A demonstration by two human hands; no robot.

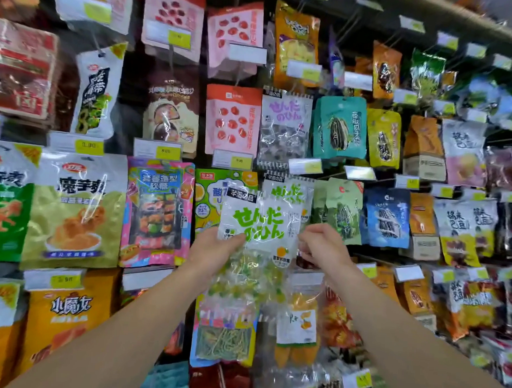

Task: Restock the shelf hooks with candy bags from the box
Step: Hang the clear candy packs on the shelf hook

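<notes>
I hold a clear candy bag with green lettering (pixel 259 220) up against the shelf wall, in the middle of the view. My left hand (pixel 217 248) grips its lower left side, thumb over the front. My right hand (pixel 323 245) pinches its right edge. Just behind and above it hangs a matching green-lettered bag (pixel 290 191) on a hook. A similar bag with purple lettering (pixel 284 127) hangs one row higher. The box is out of view.
Rows of hanging snack bags cover the whole wall, with white and yellow price tags (pixel 238 160) at the hook ends. A pink patterned bag (pixel 157 213) hangs to the left and green seed bags (pixel 343 212) to the right. More bags (pixel 225 333) hang below my hands.
</notes>
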